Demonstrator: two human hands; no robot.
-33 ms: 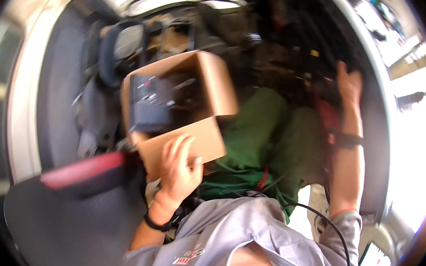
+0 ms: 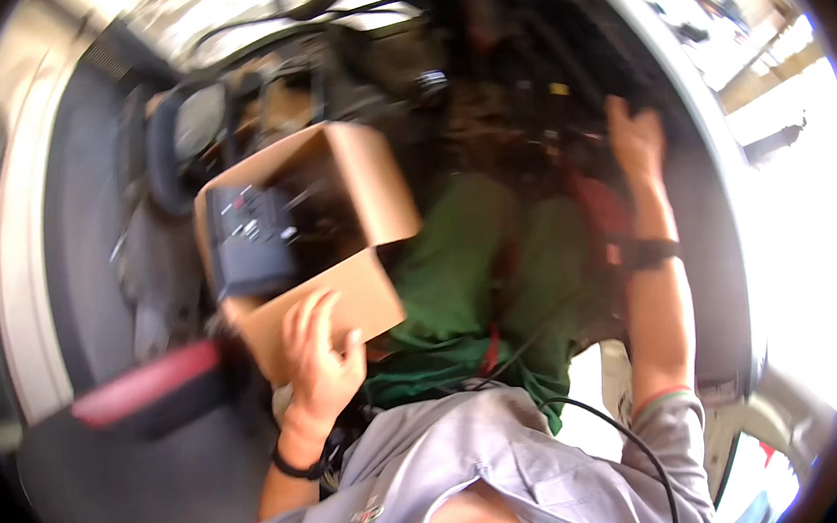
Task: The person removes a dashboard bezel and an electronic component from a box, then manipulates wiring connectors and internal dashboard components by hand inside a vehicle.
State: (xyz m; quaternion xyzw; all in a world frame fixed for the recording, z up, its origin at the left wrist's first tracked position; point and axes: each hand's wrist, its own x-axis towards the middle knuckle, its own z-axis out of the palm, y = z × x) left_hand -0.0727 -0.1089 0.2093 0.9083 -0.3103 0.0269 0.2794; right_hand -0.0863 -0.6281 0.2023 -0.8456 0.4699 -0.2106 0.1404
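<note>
My left hand lies against the front flap of an open cardboard box. Its fingers are stretched along the flap, with the thumb apart. Inside the box sits a dark boxy object with small shiny pieces on top. The deeper part of the box is in shadow. My right hand reaches forward beside the dark door-side panel. Motion blur and darkness hide most of its fingers and whatever they touch.
A grey seat with a red band is at the left. My green-trousered legs fill the middle. Dark vehicle parts, one with a yellow spot, lie ahead. A black cable crosses my lap. Bright doorway at right.
The whole view has shifted, so the box, both hands and the cabin appear farther left. My left hand stays on the flap, and my right hand keeps its place by the door side.
</note>
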